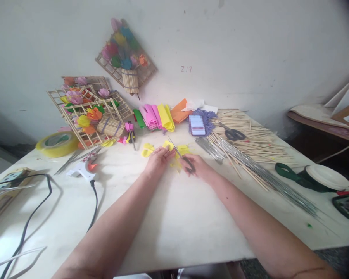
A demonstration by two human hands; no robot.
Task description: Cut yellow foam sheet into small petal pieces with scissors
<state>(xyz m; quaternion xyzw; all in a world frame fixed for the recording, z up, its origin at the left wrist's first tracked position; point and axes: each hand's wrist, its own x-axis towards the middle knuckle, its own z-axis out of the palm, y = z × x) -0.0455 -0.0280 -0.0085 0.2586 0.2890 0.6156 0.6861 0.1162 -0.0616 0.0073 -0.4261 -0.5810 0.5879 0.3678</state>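
Observation:
In the middle of the table, my left hand [159, 158] pinches a piece of yellow crepe paper [168, 145]. My right hand [195, 166] is closed round the dark handles of a pair of scissors [178, 152], whose blades point up and left beside the paper. How far apart the blades are, I cannot tell. More yellow cut pieces [147, 149] lie to the left of my left hand, and others lie behind and below the scissors.
Rolled crepe paper [166, 117], purple yarn [209, 120] and another pair of scissors [234, 133] lie at the back. Wooden sticks [261, 143] and metal wires [261, 174] spread rightward. On the left are a glue gun [83, 170], tape [58, 144], a power strip [10, 190] and flower lattices [87, 104].

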